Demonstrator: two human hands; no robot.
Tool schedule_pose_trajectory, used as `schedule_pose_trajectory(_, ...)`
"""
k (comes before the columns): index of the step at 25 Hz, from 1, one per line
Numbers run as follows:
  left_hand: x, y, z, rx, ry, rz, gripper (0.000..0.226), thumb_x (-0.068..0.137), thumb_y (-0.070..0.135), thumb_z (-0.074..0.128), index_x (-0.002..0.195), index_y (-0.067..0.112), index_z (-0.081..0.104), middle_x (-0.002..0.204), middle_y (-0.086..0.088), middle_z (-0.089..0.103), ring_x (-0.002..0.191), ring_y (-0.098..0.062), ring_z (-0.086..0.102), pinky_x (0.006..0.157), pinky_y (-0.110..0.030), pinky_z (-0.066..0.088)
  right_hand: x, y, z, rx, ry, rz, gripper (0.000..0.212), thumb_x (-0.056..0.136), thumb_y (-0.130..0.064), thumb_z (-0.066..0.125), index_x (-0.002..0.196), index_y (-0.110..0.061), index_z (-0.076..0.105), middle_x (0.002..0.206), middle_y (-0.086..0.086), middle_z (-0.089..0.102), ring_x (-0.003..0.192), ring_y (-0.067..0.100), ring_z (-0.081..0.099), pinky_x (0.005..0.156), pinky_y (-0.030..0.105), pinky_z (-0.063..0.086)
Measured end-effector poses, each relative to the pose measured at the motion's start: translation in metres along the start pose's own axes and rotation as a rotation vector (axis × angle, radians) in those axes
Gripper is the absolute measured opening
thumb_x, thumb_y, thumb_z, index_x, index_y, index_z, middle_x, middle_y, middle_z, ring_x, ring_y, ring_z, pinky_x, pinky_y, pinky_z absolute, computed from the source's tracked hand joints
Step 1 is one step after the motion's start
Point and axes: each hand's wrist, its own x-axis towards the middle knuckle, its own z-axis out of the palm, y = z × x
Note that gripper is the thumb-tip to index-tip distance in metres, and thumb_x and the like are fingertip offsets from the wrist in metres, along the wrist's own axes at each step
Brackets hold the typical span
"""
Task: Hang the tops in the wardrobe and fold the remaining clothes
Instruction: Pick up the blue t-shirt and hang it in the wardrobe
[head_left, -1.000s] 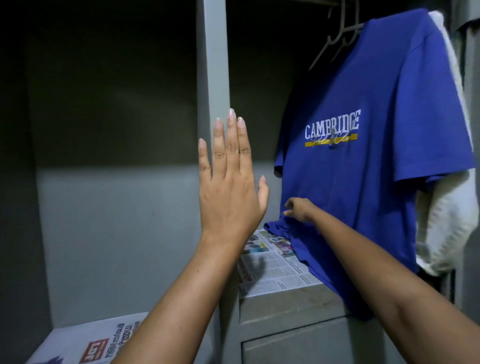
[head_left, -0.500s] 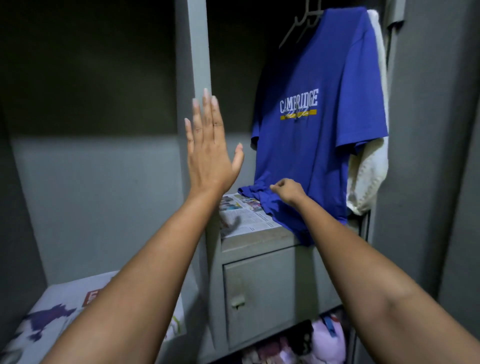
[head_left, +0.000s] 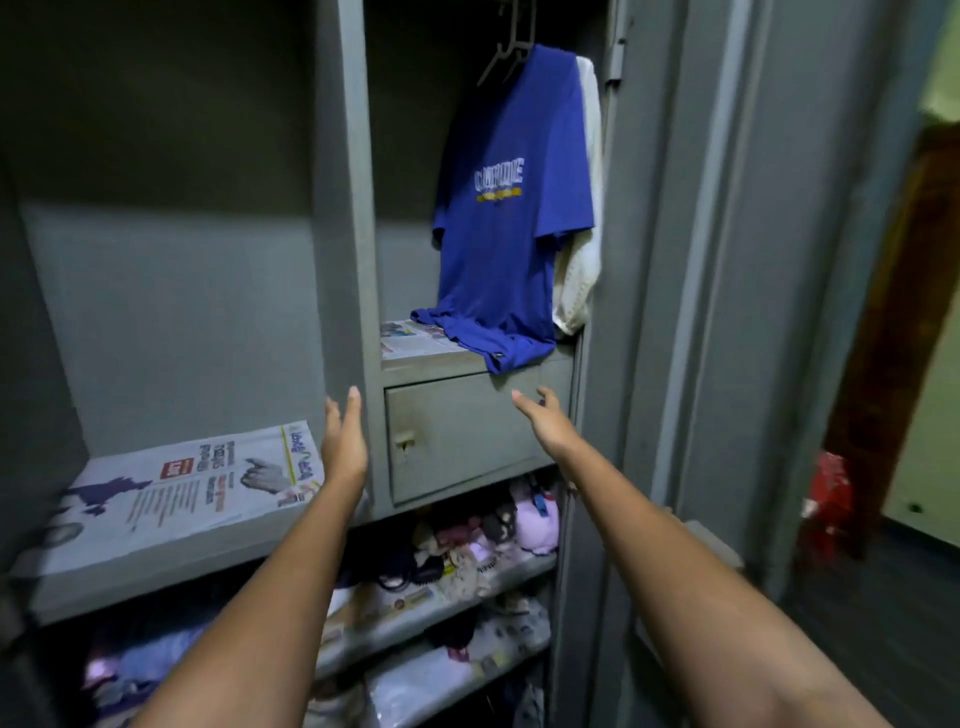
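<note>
A blue T-shirt (head_left: 511, 208) hangs from a hanger (head_left: 511, 49) at one o'clock in the frame, high in the right compartment of a grey wardrobe (head_left: 343, 208). Its hem is bunched on the newspaper (head_left: 415, 338) lining the top of a small locker (head_left: 467, 431), with one corner drooping over the locker's front edge. A white garment (head_left: 584, 260) hangs just behind it, toward three o'clock of the shirt. The print on the shirt's chest is too blurred to read.

Below the shirt, both bare hands reach forward and hold nothing. The left hand (head_left: 343, 441), at nine o'clock of the locker door, is seen edge-on with fingers straight, in front of the wardrobe's upright divider. The right hand (head_left: 543, 421), at the door's upper right, has its fingers loosely extended; whether it touches the door cannot be told.

At eight o'clock, a second newspaper sheet (head_left: 197, 488) covers the left shelf (head_left: 104, 592). At six o'clock, lower shelves hold small folded clothes (head_left: 478, 540) in pink, white and dark colours. At three o'clock a red object (head_left: 826, 499) stands beyond the wardrobe door (head_left: 753, 260), blurred.
</note>
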Motion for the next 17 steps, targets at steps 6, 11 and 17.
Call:
schedule_pose_trajectory(6,-0.147,0.016,0.045,0.01,-0.312,-0.028,0.065,0.099,0.044,0.039,0.151,0.011,0.018,0.157,-0.004,0.02,0.144,-0.018,0.021,0.116,-0.028,0.012,-0.153,0.036,-0.105,0.013,0.095,0.07,0.067,0.091,-0.047,0.055,0.142,-0.009,0.036,0.142,0.005,0.042,0.131,0.019,0.041,0.111,0.028,0.027)
schedule_pose_trajectory(11,-0.283,0.049,0.126,-0.004,-0.693,0.017,0.065,0.1,0.041,0.04,0.151,0.009,0.015,0.158,-0.005,0.018,0.145,-0.016,0.02,0.115,-0.026,0.014,-0.264,0.051,-0.232,-0.021,0.332,0.138,0.09,0.068,-0.073,0.06,0.132,-0.011,0.045,0.13,0.005,0.053,0.114,0.019,0.052,0.105,0.038,0.039)
schedule_pose_trajectory(17,-0.433,0.104,0.2,-0.112,-1.064,0.044,0.061,0.1,0.046,0.035,0.151,0.017,0.021,0.156,-0.001,0.025,0.143,-0.018,0.023,0.109,-0.025,0.018,-0.399,0.042,-0.384,-0.098,0.668,0.219,0.071,0.091,-0.052,0.052,0.141,-0.005,0.034,0.142,0.011,0.044,0.129,0.023,0.043,0.112,0.04,0.031)
